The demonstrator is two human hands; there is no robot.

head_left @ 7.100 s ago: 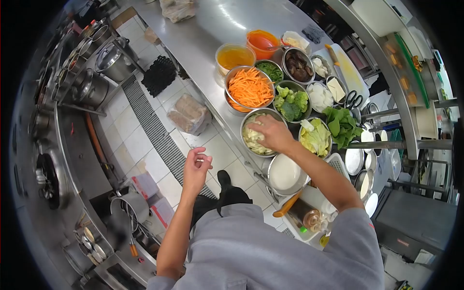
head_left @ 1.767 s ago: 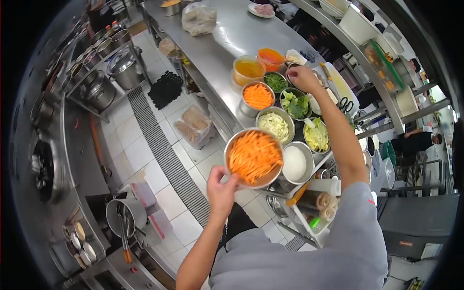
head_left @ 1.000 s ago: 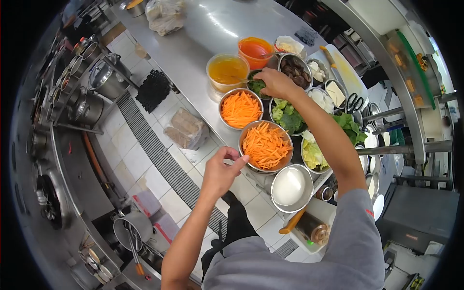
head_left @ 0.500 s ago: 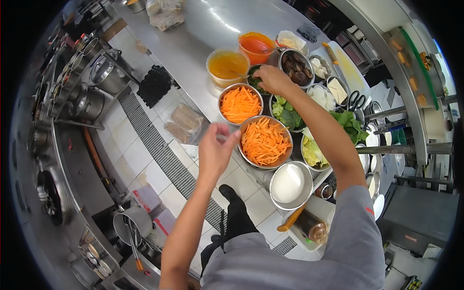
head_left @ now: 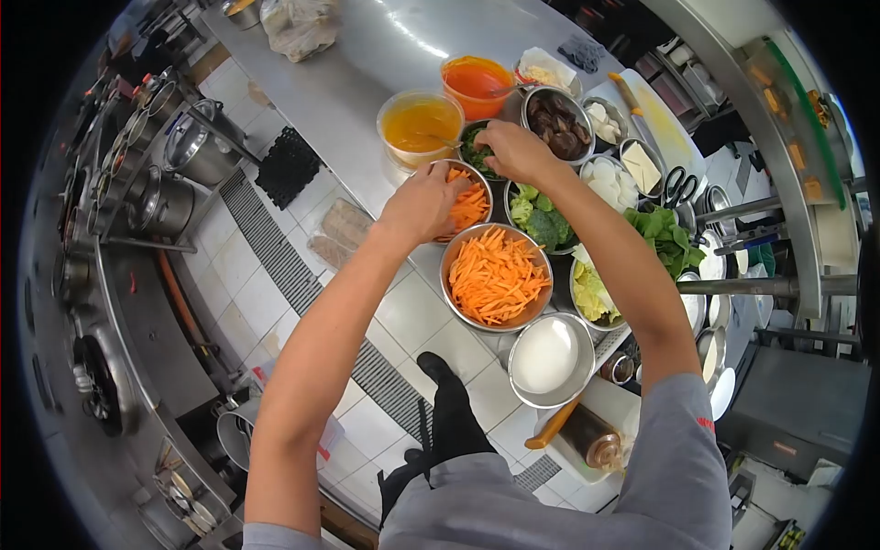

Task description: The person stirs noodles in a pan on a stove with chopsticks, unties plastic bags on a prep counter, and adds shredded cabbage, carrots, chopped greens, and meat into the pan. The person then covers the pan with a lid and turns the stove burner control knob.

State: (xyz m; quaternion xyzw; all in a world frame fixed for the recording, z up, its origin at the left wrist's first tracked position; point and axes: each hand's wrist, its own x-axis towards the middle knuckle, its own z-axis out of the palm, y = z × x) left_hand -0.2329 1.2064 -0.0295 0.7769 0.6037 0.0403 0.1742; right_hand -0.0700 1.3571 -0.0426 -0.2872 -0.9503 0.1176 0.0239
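Note:
My left hand (head_left: 423, 203) is over the near-left rim of the smaller metal bowl of carrot strips (head_left: 469, 207). Its fingers look stretched and slightly apart at the carrots; the thumb is hidden. At the bowl of chopped dark greens (head_left: 473, 154), my right hand (head_left: 515, 151) has its fingers bent down and closed. Whether they pinch the greens or the rim, I cannot tell. A larger bowl of carrot strips (head_left: 498, 277) sits closer to me. Broccoli (head_left: 541, 220) fills a bowl under my right forearm. Tubs of yellow liquid (head_left: 421, 126) and orange-red sauce (head_left: 477, 81) stand just beyond.
Bowls of dark mushrooms (head_left: 557, 126), sliced white vegetable (head_left: 609, 183), lettuce (head_left: 594, 291) and white powder or liquid (head_left: 545, 356) crowd the steel table (head_left: 367, 73). Black scissors (head_left: 679, 187) lie at the right. A shelf post (head_left: 752, 284) juts in there. Pots (head_left: 197, 147) line the left.
My left hand has moved forward from beside the larger carrot bowl to the smaller one. My right hand stays at the bowl of greens. The view has shifted slightly.

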